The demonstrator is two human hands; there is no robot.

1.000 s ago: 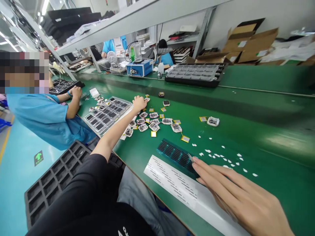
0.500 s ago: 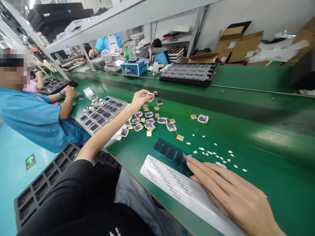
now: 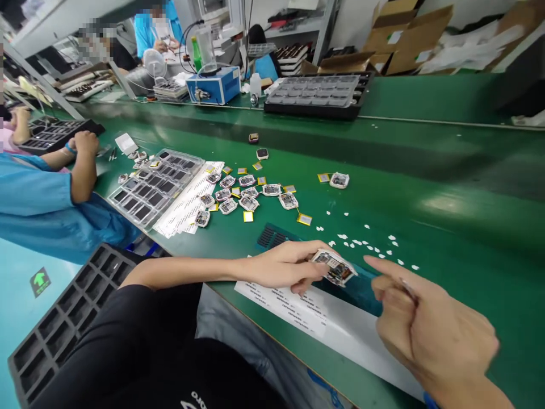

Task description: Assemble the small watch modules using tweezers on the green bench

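Observation:
My left hand (image 3: 286, 267) is closed around a small white watch-case module (image 3: 335, 268), holding it just above the teal strip of black pads (image 3: 272, 234) near the table's front edge. My right hand (image 3: 426, 329) hovers to the right of the module, fingers curled in a pinch around thin tweezers (image 3: 409, 289) that barely show. A white printed label sheet (image 3: 323, 326) lies under both hands. A cluster of similar modules (image 3: 249, 199) with small yellow squares lies further back on the green bench (image 3: 426, 187).
A clear tray of black screens (image 3: 153, 184) sits at the left beside a co-worker in a blue top (image 3: 38, 204). White paper bits (image 3: 366, 244) litter the bench. A black tray (image 3: 319, 96) and a blue box (image 3: 213, 85) stand at the back. Another black tray (image 3: 72, 318) rests low left.
My left hand picked a module from the cluster and carried it back to the front edge. My right hand lifted off the pad strip and drew back to the right.

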